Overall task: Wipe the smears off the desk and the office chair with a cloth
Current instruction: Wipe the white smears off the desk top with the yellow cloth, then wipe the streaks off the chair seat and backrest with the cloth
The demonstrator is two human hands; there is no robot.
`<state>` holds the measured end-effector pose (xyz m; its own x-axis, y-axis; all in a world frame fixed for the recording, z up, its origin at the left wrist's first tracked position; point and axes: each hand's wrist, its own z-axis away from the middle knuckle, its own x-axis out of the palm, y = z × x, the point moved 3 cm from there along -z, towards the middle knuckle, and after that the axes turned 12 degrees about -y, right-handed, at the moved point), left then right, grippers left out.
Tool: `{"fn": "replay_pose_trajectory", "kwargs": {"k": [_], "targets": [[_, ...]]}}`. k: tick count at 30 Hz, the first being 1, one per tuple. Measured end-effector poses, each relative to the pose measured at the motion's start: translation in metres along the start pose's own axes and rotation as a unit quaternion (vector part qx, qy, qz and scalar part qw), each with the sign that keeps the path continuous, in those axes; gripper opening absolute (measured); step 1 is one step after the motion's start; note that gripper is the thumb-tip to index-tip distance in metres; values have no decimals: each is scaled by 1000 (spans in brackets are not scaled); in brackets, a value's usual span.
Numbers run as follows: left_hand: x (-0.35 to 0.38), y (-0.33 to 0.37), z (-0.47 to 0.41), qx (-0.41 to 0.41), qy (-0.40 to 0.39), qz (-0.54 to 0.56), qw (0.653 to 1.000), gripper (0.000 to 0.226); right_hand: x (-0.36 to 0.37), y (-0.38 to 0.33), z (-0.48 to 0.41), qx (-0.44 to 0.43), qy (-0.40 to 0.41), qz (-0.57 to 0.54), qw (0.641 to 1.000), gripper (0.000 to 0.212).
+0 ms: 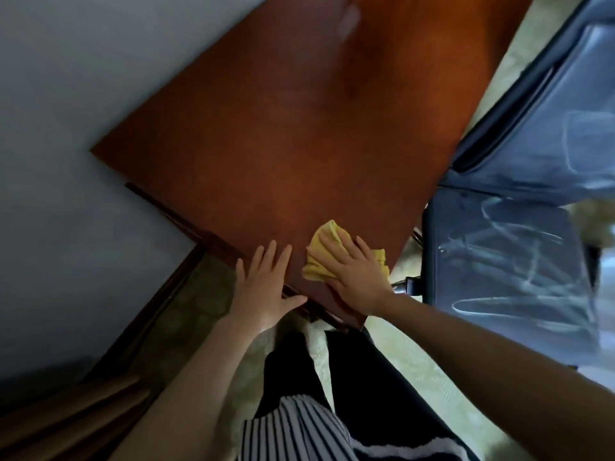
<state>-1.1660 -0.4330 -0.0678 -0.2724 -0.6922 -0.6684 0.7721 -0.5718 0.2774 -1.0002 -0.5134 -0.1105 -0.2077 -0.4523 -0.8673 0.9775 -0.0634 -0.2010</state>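
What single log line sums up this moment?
stage: wiping desk | right hand: pressing yellow cloth on desk | left hand: flat on desk edge | office chair: smears visible

The left hand lies flat on the near edge of the desk, with its fingers straight and spread. The right hand, fingers straight, presses the cloth down by the desk's near corner. Both bare forearms reach forward.
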Motion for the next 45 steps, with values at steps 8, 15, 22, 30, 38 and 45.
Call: {"fn": "replay_pose_trajectory", "kwargs": {"k": [8, 15, 22, 30, 38, 45], "targets": [[18, 26, 17, 29, 21, 88, 995, 73, 27, -34, 60, -15, -25, -71, 997, 57], [47, 77, 47, 17, 98, 501, 860, 45, 27, -28, 127, -37, 92, -365, 926, 51], [60, 214, 85, 147, -25, 701, 697, 28, -11, 8, 240, -7, 221, -439, 871, 44], [76, 405, 156, 341, -115, 625, 693, 41, -34, 80, 427, 85, 380, -347, 853, 49], [120, 547, 208, 433, -164, 548, 697, 25, -32, 115, 573, 139, 485, -364, 783, 54], [138, 632, 211, 413, -252, 553, 679, 25, -19, 149, 649, 184, 524, -410, 724, 47]]}}
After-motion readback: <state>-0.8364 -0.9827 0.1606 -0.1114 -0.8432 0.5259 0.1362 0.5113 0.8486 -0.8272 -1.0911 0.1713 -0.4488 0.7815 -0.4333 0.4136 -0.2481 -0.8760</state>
